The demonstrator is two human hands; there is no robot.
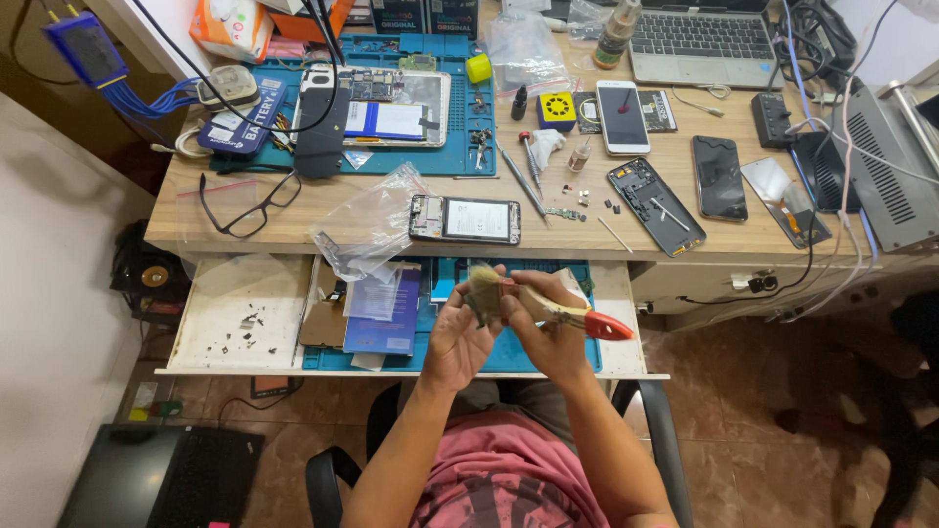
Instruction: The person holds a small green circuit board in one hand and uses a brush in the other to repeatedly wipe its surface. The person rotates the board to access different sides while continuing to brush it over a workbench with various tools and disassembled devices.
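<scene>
My right hand (544, 330) grips a paintbrush (548, 308) with a pale wooden handle and a red end (608, 327); its bristles (483, 286) point left. My left hand (460, 337) is cupped just under the bristles and holds a small dark part against them; the part is mostly hidden by my fingers. Both hands hover over the pulled-out drawer (235, 303) with its blue mat (509, 354). On the desk edge just beyond lies an opened phone (466, 219).
The wooden desk (391, 196) carries a blue work mat (460, 147) with an opened tablet (389, 110), black glasses (249, 207), a clear plastic bag (372, 217), tweezers and a screwdriver (523, 176), several phones (720, 176), a laptop (702, 39). A closed laptop (161, 474) lies on the floor.
</scene>
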